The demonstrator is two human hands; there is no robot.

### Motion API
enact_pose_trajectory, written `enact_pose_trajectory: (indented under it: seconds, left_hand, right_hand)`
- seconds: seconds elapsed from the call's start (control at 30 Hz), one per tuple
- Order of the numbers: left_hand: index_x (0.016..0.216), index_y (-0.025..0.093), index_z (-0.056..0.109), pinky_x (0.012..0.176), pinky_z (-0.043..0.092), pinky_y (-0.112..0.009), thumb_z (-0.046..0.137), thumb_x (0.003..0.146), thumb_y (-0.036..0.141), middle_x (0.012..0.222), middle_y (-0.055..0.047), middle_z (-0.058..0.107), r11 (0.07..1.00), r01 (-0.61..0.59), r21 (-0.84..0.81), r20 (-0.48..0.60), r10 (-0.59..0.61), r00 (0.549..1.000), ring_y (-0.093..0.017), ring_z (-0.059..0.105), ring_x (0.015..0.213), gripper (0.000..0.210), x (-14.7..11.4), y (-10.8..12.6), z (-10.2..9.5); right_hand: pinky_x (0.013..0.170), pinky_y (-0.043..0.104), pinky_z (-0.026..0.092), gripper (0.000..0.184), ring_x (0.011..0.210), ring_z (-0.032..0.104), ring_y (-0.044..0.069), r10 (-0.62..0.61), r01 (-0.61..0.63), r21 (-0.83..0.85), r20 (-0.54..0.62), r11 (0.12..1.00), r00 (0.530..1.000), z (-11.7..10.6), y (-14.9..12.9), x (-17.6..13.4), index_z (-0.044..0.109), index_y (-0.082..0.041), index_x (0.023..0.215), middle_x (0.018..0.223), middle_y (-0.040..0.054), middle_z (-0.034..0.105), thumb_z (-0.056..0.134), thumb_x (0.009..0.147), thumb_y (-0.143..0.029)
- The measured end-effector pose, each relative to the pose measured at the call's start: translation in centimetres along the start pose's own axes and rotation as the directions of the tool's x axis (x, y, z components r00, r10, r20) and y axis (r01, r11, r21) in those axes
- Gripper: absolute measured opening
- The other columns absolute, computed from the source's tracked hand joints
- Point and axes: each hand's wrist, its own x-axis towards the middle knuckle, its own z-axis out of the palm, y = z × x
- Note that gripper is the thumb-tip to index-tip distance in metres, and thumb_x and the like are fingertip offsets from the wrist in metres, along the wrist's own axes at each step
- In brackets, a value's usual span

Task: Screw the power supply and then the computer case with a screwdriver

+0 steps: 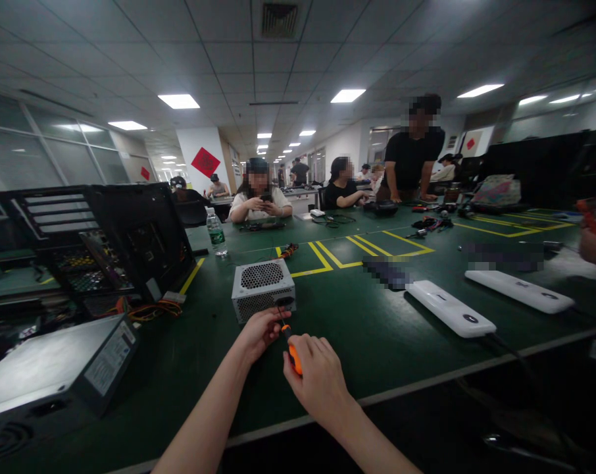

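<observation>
A silver power supply unit (261,303) with perforated faces sits on the green table in front of me. My right hand (315,368) is wrapped round the orange and black handle of a screwdriver (294,355). The screwdriver's thin shaft points away from me, towards the unit's near face by the black socket. My left hand (262,332) is at the near lower edge of the unit, fingers curled and closed beside the shaft. Whether a small part lies between those fingertips is too small to tell. The screwdriver's tip is hard to make out.
On the left stand an open black computer case (150,243) and a larger power supply (56,368). A water bottle (216,232) stands behind the unit. White power strips (450,308) lie to the right. Yellow tape (322,253) marks the green table (357,342). Other people sit and stand beyond.
</observation>
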Motion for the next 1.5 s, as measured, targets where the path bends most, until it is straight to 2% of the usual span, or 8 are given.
enact_pose_trajectory:
  seconds: [0.23, 0.47, 0.63, 0.9, 1.07, 1.23, 1.4, 1.5]
  left_hand:
    - [0.094, 0.009, 0.056, 0.034, 0.027, -0.013, 0.05, 0.068, 0.006, 0.099, -0.012, 0.06, 1.0, -0.001, -0.002, 0.013, 0.001, 1.0, 0.0, 0.039, 0.041, 0.027, 0.06, -0.05, -0.14]
    - [0.094, 0.008, 0.057, 0.034, 0.028, -0.012, 0.051, 0.068, 0.007, 0.102, -0.013, 0.06, 1.0, -0.006, 0.007, 0.027, 0.006, 1.0, 0.001, 0.039, 0.041, 0.026, 0.03, -0.08, -0.15]
    - [0.094, 0.009, 0.057, 0.033, 0.026, -0.012, 0.052, 0.068, 0.006, 0.099, -0.012, 0.06, 1.0, 0.002, 0.002, 0.01, -0.002, 1.0, 0.001, 0.039, 0.041, 0.027, -0.09, 0.06, 0.05]
    - [0.092, 0.009, 0.055, 0.034, 0.027, -0.011, 0.055, 0.07, 0.01, 0.092, -0.009, 0.061, 1.0, -0.004, 0.009, 0.002, 0.004, 1.0, 0.001, 0.04, 0.041, 0.022, -0.18, 0.08, 0.17]
    - [0.088, 0.01, 0.053, 0.033, 0.024, -0.009, 0.058, 0.072, 0.017, 0.061, 0.001, 0.053, 0.999, 0.002, 0.045, 0.007, -0.003, 1.0, 0.001, 0.036, 0.037, 0.018, -0.35, 0.0, 0.35]
    - [0.088, 0.009, 0.052, 0.032, 0.021, -0.008, 0.056, 0.074, 0.015, 0.062, 0.001, 0.051, 1.0, 0.009, 0.014, 0.048, -0.01, 0.999, 0.003, 0.03, 0.036, 0.016, -0.55, 0.18, 0.38]
    - [0.089, 0.009, 0.052, 0.032, 0.019, -0.008, 0.055, 0.074, 0.011, 0.065, -0.001, 0.053, 1.0, 0.018, -0.012, 0.042, -0.017, 0.999, 0.003, 0.029, 0.037, 0.016, -0.22, 0.11, 0.15]
    - [0.087, 0.009, 0.052, 0.033, 0.018, -0.009, 0.055, 0.073, 0.01, 0.066, -0.002, 0.054, 1.0, 0.014, -0.015, 0.049, -0.014, 0.999, 0.003, 0.029, 0.037, 0.014, -0.1, 0.04, 0.04]
  right_hand:
    - [0.063, 0.03, 0.034, 0.01, 0.071, 0.043, 0.017, -0.049, 0.051, -0.065, 0.031, 0.997, 0.998, -0.05, -0.07, 0.25, 0.057, -0.02, 0.074, 0.076, 0.0046, 0.048, 0.048, 0.074, -0.015]
    - [0.059, 0.028, 0.038, 0.032, 0.063, 0.052, 0.016, 0.066, -0.066, 0.037, 0.003, 0.997, 0.998, -0.17, -0.07, 0.16, 0.046, -0.014, 0.106, 0.073, 0.0043, 0.057, 0.042, 0.083, -0.036]
    - [0.06, 0.028, 0.035, 0.011, 0.064, 0.048, 0.015, 0.029, -0.03, 0.005, 0.043, 1.0, 0.999, 0.08, -0.03, -0.09, 0.051, -0.017, 0.087, 0.072, 0.0031, 0.053, 0.042, 0.08, -0.02]
    - [0.064, 0.03, 0.034, 0.011, 0.073, 0.04, 0.017, -0.071, 0.077, -0.058, 0.1, 0.995, 0.992, -0.07, 0.09, 0.18, 0.053, -0.019, 0.071, 0.079, 0.0053, 0.045, 0.049, 0.068, -0.009]
    - [0.068, 0.031, 0.037, 0.015, 0.076, 0.045, 0.018, -0.019, 0.027, -0.063, 0.127, 0.998, 0.992, -0.3, -0.25, 0.4, 0.055, -0.02, 0.091, 0.083, 0.0063, 0.051, 0.049, 0.077, -0.023]
    - [0.062, 0.028, 0.038, 0.035, 0.067, 0.053, 0.017, 0.055, -0.057, 0.019, 0.104, 0.998, 0.993, -0.36, -0.4, 0.16, 0.044, -0.013, 0.108, 0.078, 0.0061, 0.059, 0.042, 0.083, -0.037]
    - [0.06, 0.026, 0.035, 0.012, 0.063, 0.051, 0.015, 0.013, -0.012, -0.012, 0.073, 1.0, 0.997, 0.02, -0.23, -0.05, 0.049, -0.016, 0.088, 0.071, 0.0033, 0.056, 0.042, 0.082, -0.022]
    - [0.062, 0.027, 0.032, 0.01, 0.066, 0.047, 0.015, -0.033, 0.037, -0.076, 0.045, 0.996, 0.998, 0.4, -0.02, -0.12, 0.052, -0.018, 0.083, 0.071, 0.0029, 0.051, 0.044, 0.079, -0.016]
